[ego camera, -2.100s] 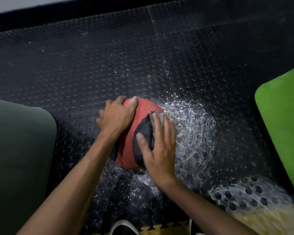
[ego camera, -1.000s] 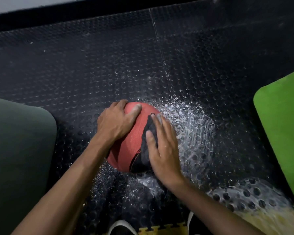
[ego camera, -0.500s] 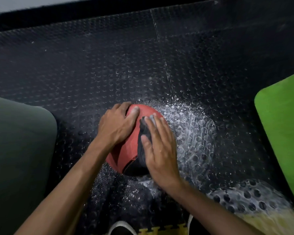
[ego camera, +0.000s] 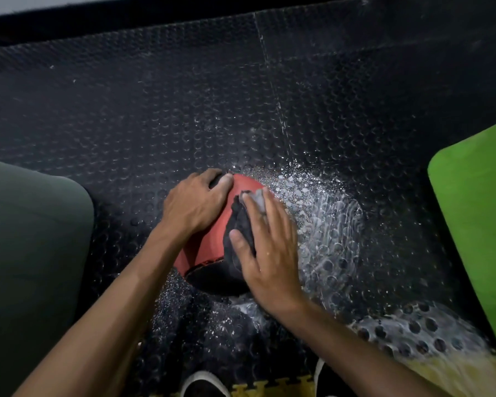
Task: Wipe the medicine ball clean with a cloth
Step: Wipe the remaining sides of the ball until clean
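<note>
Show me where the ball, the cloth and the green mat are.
medicine ball (ego camera: 209, 242), head view, on its red upper surface.
cloth (ego camera: 239, 224), head view, on the dark bunched fabric.
green mat (ego camera: 476, 213), head view, on its flat top.

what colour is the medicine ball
Red with a black panel: the medicine ball, seen in the head view.
</note>
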